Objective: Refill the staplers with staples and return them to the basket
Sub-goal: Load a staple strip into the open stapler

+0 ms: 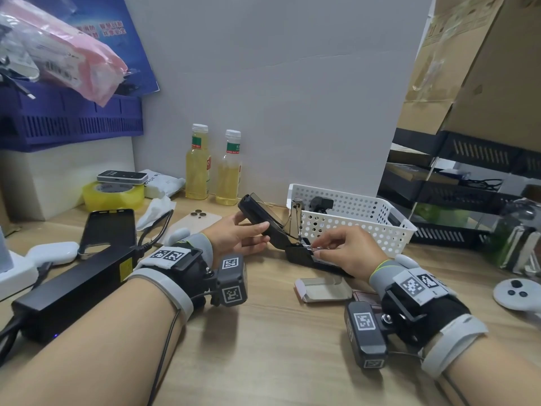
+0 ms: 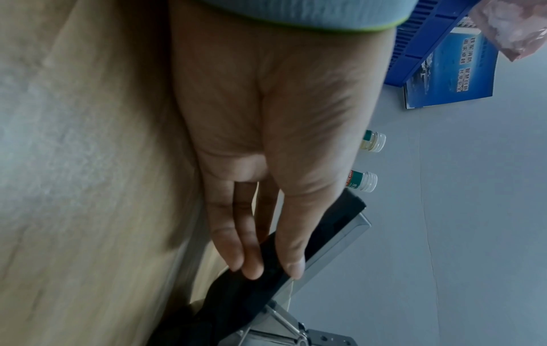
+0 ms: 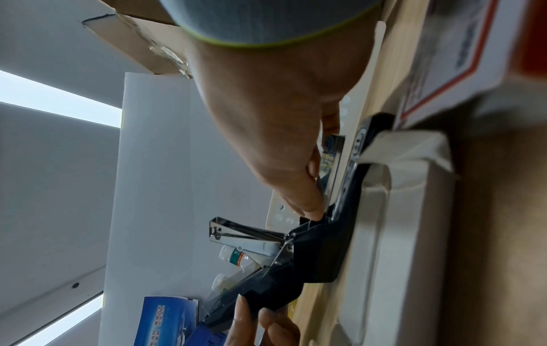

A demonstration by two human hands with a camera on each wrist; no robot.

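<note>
A black stapler (image 1: 301,254) stands open on the wooden table, its base in front of the white perforated basket (image 1: 380,227). My left hand (image 1: 257,234) pinches the raised lid (image 1: 257,212) between thumb and fingers; the left wrist view shows that grip (image 2: 271,269) on the lid (image 2: 334,224). My right hand (image 1: 317,251) pinches a silver strip of staples (image 1: 322,247) at the magazine, and its fingertips (image 3: 313,210) touch the metal channel (image 3: 334,154) in the right wrist view. Another dark stapler (image 1: 320,204) lies in the basket. An open staple box (image 1: 322,288) sits near my right wrist.
Two bottles of yellow liquid (image 1: 212,168) stand behind the stapler. A tape roll (image 1: 112,196), phones (image 1: 109,230) and a long black power brick (image 1: 73,291) fill the left side. A white controller (image 1: 516,293) and black shelving (image 1: 456,200) are at the right.
</note>
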